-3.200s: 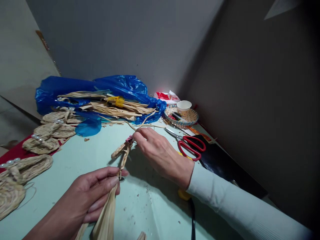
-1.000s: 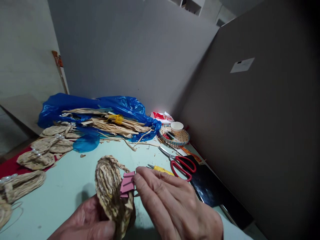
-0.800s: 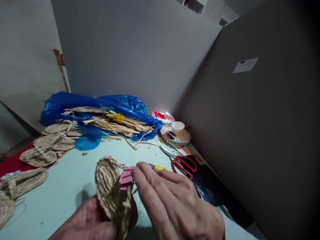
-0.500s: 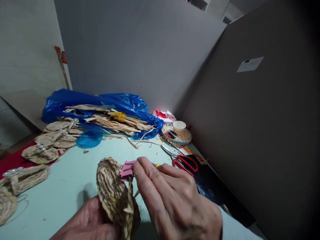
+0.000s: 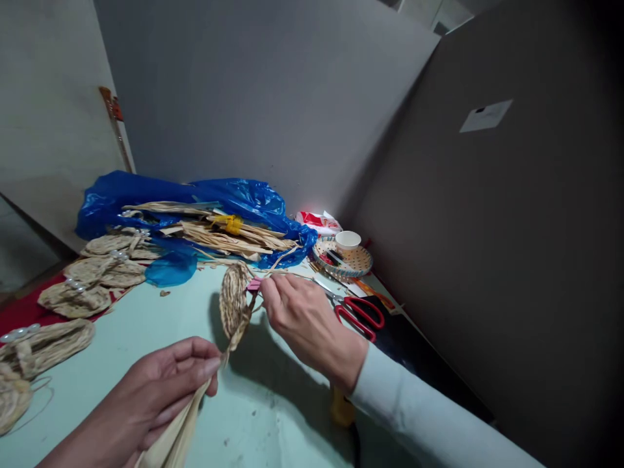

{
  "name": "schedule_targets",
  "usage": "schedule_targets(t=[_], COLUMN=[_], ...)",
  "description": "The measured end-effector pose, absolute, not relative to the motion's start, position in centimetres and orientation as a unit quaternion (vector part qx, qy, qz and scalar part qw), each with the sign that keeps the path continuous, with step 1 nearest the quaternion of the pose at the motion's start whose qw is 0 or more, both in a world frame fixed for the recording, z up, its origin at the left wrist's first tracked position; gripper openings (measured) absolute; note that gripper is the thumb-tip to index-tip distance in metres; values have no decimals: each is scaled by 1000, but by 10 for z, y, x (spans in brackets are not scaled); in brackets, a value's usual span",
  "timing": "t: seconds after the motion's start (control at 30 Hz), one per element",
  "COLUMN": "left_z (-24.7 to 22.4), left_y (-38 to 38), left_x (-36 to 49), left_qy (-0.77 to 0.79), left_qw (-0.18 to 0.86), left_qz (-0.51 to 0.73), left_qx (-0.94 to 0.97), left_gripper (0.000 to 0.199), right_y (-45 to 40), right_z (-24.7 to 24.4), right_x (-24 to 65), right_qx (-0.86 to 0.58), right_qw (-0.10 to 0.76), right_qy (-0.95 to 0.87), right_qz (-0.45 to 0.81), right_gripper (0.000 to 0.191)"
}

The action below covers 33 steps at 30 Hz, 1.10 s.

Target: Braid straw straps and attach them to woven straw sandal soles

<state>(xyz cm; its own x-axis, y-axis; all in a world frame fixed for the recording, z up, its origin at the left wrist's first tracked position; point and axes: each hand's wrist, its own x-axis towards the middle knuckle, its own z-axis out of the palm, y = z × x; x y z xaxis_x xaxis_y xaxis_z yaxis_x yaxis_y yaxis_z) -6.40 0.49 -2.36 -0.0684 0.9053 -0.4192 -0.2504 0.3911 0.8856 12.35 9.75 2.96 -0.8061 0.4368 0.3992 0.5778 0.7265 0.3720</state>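
Note:
A coiled piece of twisted straw (image 5: 234, 299) hangs tilted above the table, with a pink clip (image 5: 254, 285) on its right edge. My right hand (image 5: 297, 315) is closed on the pink clip. From the lower end of the coil a twisted strand runs to my left hand (image 5: 182, 383), whose thumb and fingers pinch it. A wide pale straw strip (image 5: 176, 432) hangs below that hand. Part of the clip is hidden by my right fingertips.
Woven straw sandals with pearls (image 5: 75, 299) line the left. Straw bundles (image 5: 219, 237) lie on blue plastic (image 5: 117, 195) at the back. Red-handled scissors (image 5: 363, 315), a basket (image 5: 358, 263) with a white cup (image 5: 348, 240) and a yellow-handled tool (image 5: 341, 409) are right.
The coil and clip have moved up and away, farther from the camera. My left hand has left the coil's body and now pinches the strand; the pale strip has come into view.

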Motion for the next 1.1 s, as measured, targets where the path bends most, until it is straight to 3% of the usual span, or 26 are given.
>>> schedule_targets(t=[0.1,0.3,0.5,0.57,0.67,0.77,1.1], left_z=[-21,-15,-19,-23,-29,-29,-14], left_y=[7,1,-1,-1,-1,-3,-17], left_x=[-64,-54,-47,-46,-42,-34,-7], left_qy=[584,603,620,605,570,554,644], left_qw=[606,603,593,605,631,632,530], left_qz=[449,420,406,403,389,361,345], left_qx=[301,309,315,326,354,403,430], left_gripper=[37,37,36,38,50,61,49], right_y=[112,110,66,44,19,11,19], right_z=[16,14,27,25,19,15,6], right_x=[108,98,134,146,155,157,165], right_qx=[-278,-270,-354,-418,-470,-452,-455], right_qw=[107,44,87,145,153,147,154], right_qy=[-929,-950,-928,-892,-810,-776,-757], right_qz=[-218,-150,-77,91,315,415,443], right_gripper=[17,17,18,18,22,15,18])
